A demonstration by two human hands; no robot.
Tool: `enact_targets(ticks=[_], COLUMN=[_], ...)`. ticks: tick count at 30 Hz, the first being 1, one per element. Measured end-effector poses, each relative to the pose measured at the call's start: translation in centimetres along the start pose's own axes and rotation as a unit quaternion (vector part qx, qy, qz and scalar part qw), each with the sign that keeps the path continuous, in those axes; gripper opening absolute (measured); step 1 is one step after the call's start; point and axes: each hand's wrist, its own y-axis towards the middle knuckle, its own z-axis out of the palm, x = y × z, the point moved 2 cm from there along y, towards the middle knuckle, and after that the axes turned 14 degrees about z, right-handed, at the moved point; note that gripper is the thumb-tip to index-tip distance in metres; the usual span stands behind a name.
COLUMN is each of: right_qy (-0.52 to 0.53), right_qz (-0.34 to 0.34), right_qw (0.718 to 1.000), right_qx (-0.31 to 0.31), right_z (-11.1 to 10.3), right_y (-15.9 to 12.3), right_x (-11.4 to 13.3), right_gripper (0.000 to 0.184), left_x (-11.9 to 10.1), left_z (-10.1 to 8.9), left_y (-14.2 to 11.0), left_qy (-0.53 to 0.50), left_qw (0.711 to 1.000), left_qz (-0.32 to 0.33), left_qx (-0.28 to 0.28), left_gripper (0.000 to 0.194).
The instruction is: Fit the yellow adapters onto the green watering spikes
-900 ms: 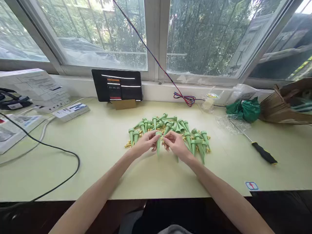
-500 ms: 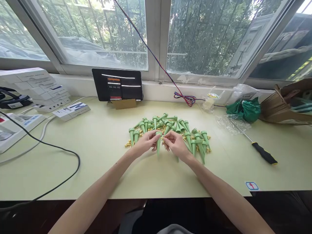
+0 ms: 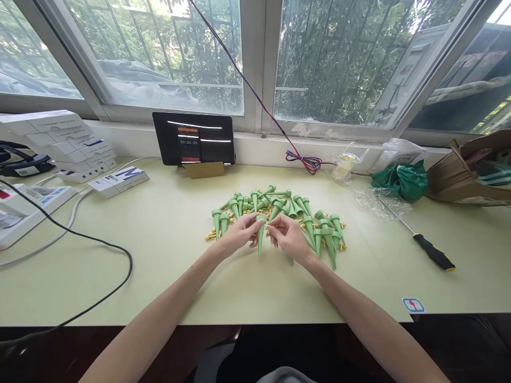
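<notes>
Left grip (image 3: pixel 241 234) clasps 1 green spike (image 3: pixel 261 235), right grip (image 3: pixel 290 238) pinches 1 yellow peg (image 3: pixel 267 226)

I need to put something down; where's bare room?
Bare: the table beyond the left forearm, between black cable and green cones, and right of the cones toward the screwdriver. Crowded: the middle, cones and yellow pieces near left hand and right hand; and back right, with green bag and cardboard box.

Timer (image 3: pixel 188 142) now one second further on
</notes>
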Motion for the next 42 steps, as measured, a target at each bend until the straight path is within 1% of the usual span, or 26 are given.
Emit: enact_targets(ticks=[3,6,8,12,15,22,24,26,30,32,34,39,42], right_qy=[0.046,0.059,0.043,-0.024,-0.031,0.061,0.066,0.042,-0.035,-0.041,-0.015,0.063,0.057], right_qz=[0.057,0.071,0.050,-0.020,-0.032,0.063,0.068,0.045,-0.030,-0.038,-0.019,0.069,0.065], right_qw=[0.997,0.996,0.998,0.999,0.999,0.996,0.995,0.998,0.999,0.998,1.000,0.995,0.996], right_qx=[0.016,0.021,0.015,-0.008,-0.010,0.024,0.027,0.019,-0.005,-0.007,0.004,0.036,0.038], right_z=[-0.04,-0.04,-0.03,0.02,0.04,-0.07,-0.11,-0.13,-0.06,-0.02,-0.05,-0.28,-0.36], right_y=[0.16,0.13,0.01,-0.27,-0.27,0.20,0.19,0.06,-0.30,-0.30,-0.14,0.25,0.22], right_x=[-0.04,0.00,0.09,0.30,0.27,-0.15,-0.17,-0.04,0.34,0.35,0.22,-0.15,-0.17], right_gripper=[0.032,0.033,0.032,0.027,0.027,0.034,0.035,0.034,0.028,0.027,0.027,0.035,0.036], left_x=[-0.16,-0.19,-0.13,-0.01,0.04,0.15,0.21,0.22,-0.01,-0.21,-0.31,0.11,0.30], left_z=[0.16,0.20,0.12,-0.07,-0.12,-0.06,-0.10,-0.12,-0.08,-0.01,0.04,-0.16,-0.24], left_y=[-0.05,-0.09,-0.10,-0.06,-0.02,-0.02,-0.04,-0.05,-0.03,-0.05,-0.09,-0.17,-0.16], left_qy=[0.004,0.010,0.012,0.009,0.003,0.007,0.013,0.012,-0.004,-0.009,-0.004,0.056,0.067], left_qw=[1.000,1.000,1.000,1.000,1.000,1.000,1.000,1.000,1.000,1.000,1.000,0.998,0.998], left_qz=[0.000,0.000,-0.002,-0.001,0.002,0.004,0.003,0.004,0.006,0.007,0.006,0.015,0.022], left_qx=[0.002,-0.003,-0.007,0.000,0.004,0.010,0.006,0.003,0.001,0.002,0.004,0.001,0.002], left_gripper=[0.039,0.040,0.040,0.039,0.039,0.042,0.042,0.042,0.044,0.045,0.046,0.046,0.046])
